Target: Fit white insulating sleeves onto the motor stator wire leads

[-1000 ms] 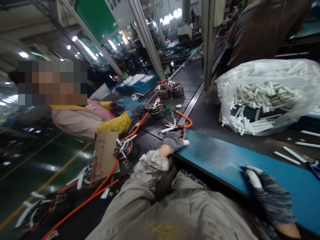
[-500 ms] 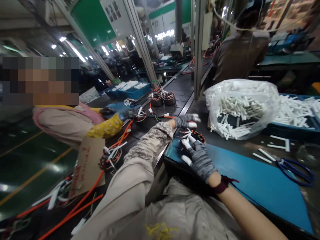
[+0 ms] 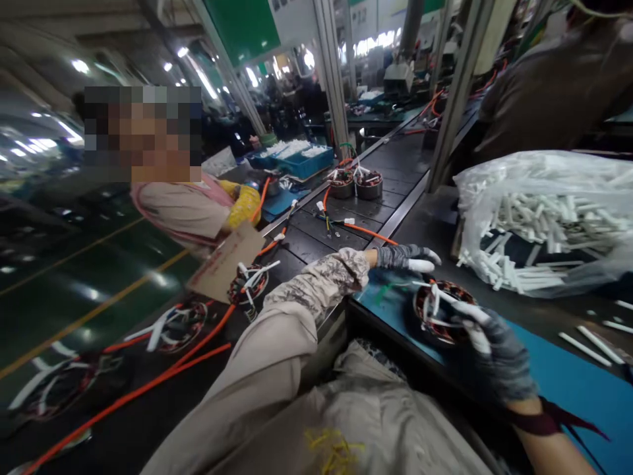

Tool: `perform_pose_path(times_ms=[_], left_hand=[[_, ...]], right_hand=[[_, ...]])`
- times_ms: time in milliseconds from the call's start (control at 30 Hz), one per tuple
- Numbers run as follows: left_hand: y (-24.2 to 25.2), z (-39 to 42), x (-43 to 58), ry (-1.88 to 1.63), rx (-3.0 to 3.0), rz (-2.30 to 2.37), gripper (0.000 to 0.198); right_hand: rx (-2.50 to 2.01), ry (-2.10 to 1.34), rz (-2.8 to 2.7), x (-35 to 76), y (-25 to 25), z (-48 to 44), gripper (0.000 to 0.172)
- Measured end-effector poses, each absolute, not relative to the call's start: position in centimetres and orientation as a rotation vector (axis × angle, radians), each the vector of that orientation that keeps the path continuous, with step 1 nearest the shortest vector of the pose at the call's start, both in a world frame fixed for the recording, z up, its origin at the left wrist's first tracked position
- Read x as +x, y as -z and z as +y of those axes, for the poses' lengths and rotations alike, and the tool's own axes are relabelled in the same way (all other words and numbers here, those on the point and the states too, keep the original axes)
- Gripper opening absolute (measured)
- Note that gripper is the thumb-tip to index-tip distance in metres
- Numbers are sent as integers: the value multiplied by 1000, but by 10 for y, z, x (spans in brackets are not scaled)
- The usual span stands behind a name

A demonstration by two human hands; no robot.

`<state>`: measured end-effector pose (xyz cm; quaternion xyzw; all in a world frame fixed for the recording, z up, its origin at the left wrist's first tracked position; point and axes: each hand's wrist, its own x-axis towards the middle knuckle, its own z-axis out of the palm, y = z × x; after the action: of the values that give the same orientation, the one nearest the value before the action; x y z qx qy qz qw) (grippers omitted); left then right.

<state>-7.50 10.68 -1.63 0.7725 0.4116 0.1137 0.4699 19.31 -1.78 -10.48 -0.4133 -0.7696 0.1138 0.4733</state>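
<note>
On the blue mat (image 3: 554, 376) lies a motor stator (image 3: 435, 297), a ring with copper windings and white sleeves standing out of it. My right hand (image 3: 499, 356), in a grey glove with white fingertips, grips the stator at its right rim; part of the fingers is hidden. Just behind the ring, my left hand (image 3: 403, 257) is gloved the same way and held over the mat's far edge. Its fingers are stretched out and hold nothing. A thin green thing (image 3: 390, 290), blurred, shows on the mat beneath it.
A clear plastic bag (image 3: 539, 224) of white tubes stands at right, with loose tubes (image 3: 588, 346) nearby. Two stators (image 3: 356, 183) sit on the black conveyor (image 3: 301, 247). Orange cables and more stators (image 3: 182, 323) lie at left. A co-worker (image 3: 182, 211) sits across, beside blue trays (image 3: 306, 161).
The view has swung left. My right hand has brought the stator nearer and to the right on the mat. My left hand stays stretched out. The co-worker's arm has drawn back from the conveyor.
</note>
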Motion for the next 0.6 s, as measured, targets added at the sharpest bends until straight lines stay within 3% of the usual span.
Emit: perform_pose_path(times_ms=[167, 333, 600], left_hand=[[36, 117, -83, -192, 2009, 989, 59], [45, 117, -88, -225, 2127, 1103, 37], [40, 120, -101, -240, 2226, 1469, 23]], right_hand=[[-1021, -248, -1744, 221, 107, -28, 25], [-887, -169, -1903, 229, 113, -30, 38], [-705, -165, -2059, 231, 110, -32, 59]])
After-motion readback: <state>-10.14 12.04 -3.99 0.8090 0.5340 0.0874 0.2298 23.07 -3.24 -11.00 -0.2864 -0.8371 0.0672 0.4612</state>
